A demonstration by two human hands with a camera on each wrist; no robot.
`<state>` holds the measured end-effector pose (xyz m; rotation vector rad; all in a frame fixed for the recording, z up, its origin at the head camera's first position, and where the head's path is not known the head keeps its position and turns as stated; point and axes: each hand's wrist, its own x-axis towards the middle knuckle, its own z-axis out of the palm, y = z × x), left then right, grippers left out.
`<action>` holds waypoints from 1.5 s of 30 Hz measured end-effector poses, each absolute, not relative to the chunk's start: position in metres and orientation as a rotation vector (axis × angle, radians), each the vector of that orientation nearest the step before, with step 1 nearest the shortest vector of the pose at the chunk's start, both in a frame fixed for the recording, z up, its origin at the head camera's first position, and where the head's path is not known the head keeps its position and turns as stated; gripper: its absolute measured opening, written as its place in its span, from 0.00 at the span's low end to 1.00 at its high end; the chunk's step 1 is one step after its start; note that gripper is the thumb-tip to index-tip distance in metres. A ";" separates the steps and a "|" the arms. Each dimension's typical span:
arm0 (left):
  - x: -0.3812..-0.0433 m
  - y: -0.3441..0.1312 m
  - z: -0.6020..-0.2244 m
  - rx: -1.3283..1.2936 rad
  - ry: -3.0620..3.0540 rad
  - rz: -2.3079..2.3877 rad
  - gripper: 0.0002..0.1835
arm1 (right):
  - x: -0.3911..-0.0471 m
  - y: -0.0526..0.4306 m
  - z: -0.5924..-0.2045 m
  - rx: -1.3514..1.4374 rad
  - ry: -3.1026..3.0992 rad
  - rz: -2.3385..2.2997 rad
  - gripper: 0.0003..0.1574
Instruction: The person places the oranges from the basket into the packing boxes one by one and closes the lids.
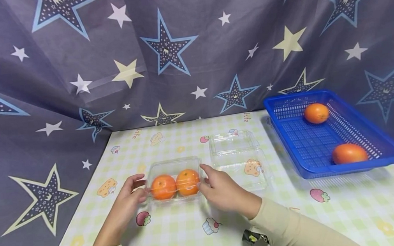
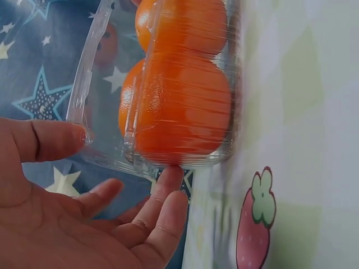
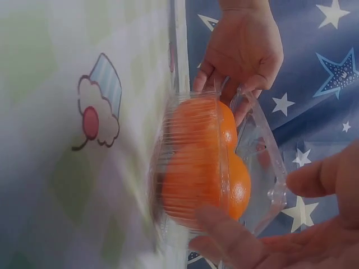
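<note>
Two oranges (image 1: 163, 187) sit side by side in a clear plastic clamshell box (image 1: 174, 163) on the table. Its lid (image 2: 92, 59) stands partly raised over the fruit. At the left end of the box is my left hand (image 1: 130, 199), its thumb touching the lid's edge and a fingertip against the base in the left wrist view. My right hand (image 1: 224, 191) flanks the opposite end, fingers fairly straight beside the base and thumb close to the lid's edge. Neither hand is wrapped round the box.
A second clear clamshell box (image 1: 235, 156) lies unfolded just behind and right of my right hand. Farther right, a blue plastic basket (image 1: 293, 157) holds two more oranges (image 1: 316, 113). A checked cloth (image 1: 178, 234) covers the table, and a star-patterned curtain (image 1: 187, 88) hangs behind it.
</note>
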<state>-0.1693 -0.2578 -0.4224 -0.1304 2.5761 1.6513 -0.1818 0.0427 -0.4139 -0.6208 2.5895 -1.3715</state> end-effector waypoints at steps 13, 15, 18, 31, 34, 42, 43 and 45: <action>-0.168 -0.257 -0.426 -0.266 2.511 1.590 0.25 | -0.176 0.038 -0.420 -0.713 2.886 -1.084 0.38; -0.169 -0.257 -0.427 -0.286 2.483 1.609 0.23 | -0.176 0.038 -0.422 -0.740 2.930 -1.044 0.38; -0.168 -0.257 -0.428 -0.300 2.440 1.639 0.21 | -0.176 0.037 -0.424 -0.784 2.983 -0.992 0.37; -0.168 -0.259 -0.431 -0.317 2.417 1.659 0.19 | -0.176 0.029 -0.428 -0.795 3.035 -0.944 0.34; -0.168 -0.262 -0.432 -0.308 2.409 1.665 0.19 | -0.178 0.024 -0.430 -0.769 3.031 -0.965 0.35; -0.171 -0.270 -0.436 -0.283 2.384 1.694 0.21 | -0.180 0.012 -0.434 -0.659 2.936 -1.067 0.39; -0.172 -0.270 -0.436 -0.282 2.378 1.699 0.21 | -0.180 0.011 -0.435 -0.650 2.921 -1.086 0.39; -0.172 -0.272 -0.436 -0.277 2.364 1.710 0.21 | -0.180 0.009 -0.437 -0.637 2.891 -1.131 0.39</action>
